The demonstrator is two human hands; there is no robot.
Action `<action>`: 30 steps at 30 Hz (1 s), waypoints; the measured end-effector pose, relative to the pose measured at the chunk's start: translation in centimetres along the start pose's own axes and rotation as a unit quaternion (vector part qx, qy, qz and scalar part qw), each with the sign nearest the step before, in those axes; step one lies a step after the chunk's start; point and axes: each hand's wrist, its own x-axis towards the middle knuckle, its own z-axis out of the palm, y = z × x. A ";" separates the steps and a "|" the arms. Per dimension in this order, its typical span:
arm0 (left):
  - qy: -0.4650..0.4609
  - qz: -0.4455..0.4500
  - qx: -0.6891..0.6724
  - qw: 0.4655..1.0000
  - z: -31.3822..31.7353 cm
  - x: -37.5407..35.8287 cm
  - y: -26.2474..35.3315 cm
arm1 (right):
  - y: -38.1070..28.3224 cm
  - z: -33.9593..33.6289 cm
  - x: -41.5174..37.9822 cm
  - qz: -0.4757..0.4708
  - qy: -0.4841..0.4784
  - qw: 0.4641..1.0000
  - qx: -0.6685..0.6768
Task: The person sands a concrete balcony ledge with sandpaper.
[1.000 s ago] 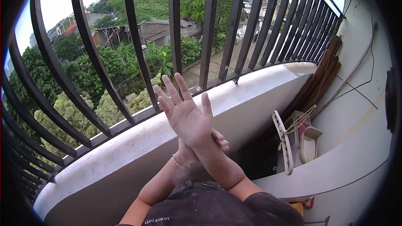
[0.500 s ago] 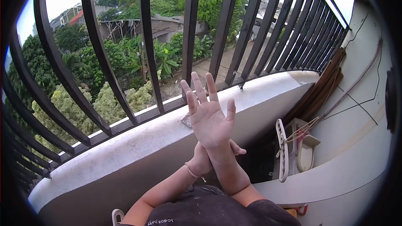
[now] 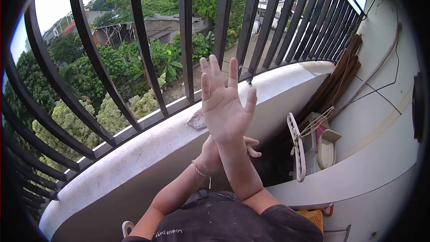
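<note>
My right hand (image 3: 227, 107) is raised in front of me, palm facing me, fingers up and apart, thumb to the right, holding nothing. My left hand (image 3: 209, 154), with a braided bracelet (image 3: 197, 167) at its wrist, crosses behind my right wrist. Its fingers stick out past the right side of that wrist; the rest of the hand is partly hidden. Behind both hands runs a white balcony ledge (image 3: 148, 150). A flat grey piece (image 3: 197, 120) lies on it, just left of my right hand.
Dark railing bars (image 3: 186, 40) rise from the ledge, with trees and roofs beyond. On the right are a white plastic frame (image 3: 296, 145) tied with cord, a pale tray-like item (image 3: 327, 153) and brown boards (image 3: 342, 74). A yellow basket (image 3: 315, 217) is low at the right.
The view has shifted, so the railing and the items on the right appear further left and higher. My right hand appears higher, its fingers still apart. My left hand remains behind my right wrist.
</note>
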 end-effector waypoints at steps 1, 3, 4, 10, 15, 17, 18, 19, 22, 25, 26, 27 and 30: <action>0.072 -0.001 -0.029 0.997 0.6 -0.1 0.2 | -0.2 0.8 0.5 -0.009 -0.034 0.999 -0.032; 0.142 0.005 0.057 0.988 0.2 0.1 -0.5 | -0.6 2.0 1.2 -0.019 -0.058 0.998 -0.015; 0.103 0.003 0.065 0.993 -0.1 0.2 -1.5 | -1.0 1.8 1.5 -0.029 -0.047 0.998 -0.004; 0.021 -0.025 0.020 0.999 -1.2 0.2 -3.8 | -2.9 0.3 2.4 -0.057 -0.048 0.997 -0.010; 0.139 -0.040 -0.070 0.987 -1.7 1.1 -2.9 | -3.6 -1.3 2.3 -0.089 -0.038 0.991 -0.087; 0.234 -0.009 -0.099 0.967 -0.9 2.3 -0.7 | -3.9 -2.9 2.1 -0.084 -0.042 0.992 -0.085; 0.122 -0.012 -0.071 0.990 -1.8 2.1 -0.9 | -4.1 -3.7 2.2 -0.081 -0.047 0.992 -0.086; 0.006 -0.012 -0.043 0.999 -3.2 2.0 -1.4 | -3.8 -4.0 1.9 -0.074 -0.027 0.991 -0.105; 0.084 0.010 0.077 0.993 -2.3 2.1 -0.6 | -4.0 -3.1 1.7 -0.088 -0.067 0.986 -0.121; 0.243 0.067 0.190 0.949 -1.4 2.1 -0.5 | -4.4 -3.5 1.5 -0.163 -0.058 0.857 -0.486; 0.269 0.094 0.221 0.933 -1.3 2.4 -0.6 | -4.4 -3.1 1.2 -0.191 -0.027 0.760 -0.621; 0.239 0.084 0.239 0.937 0.6 2.6 -0.5 | -4.6 -3.1 0.7 -0.157 -0.026 0.678 -0.718; 0.206 0.134 0.385 0.890 -1.4 2.6 1.5 | -6.4 -2.5 0.0 -0.193 -0.054 0.640 -0.742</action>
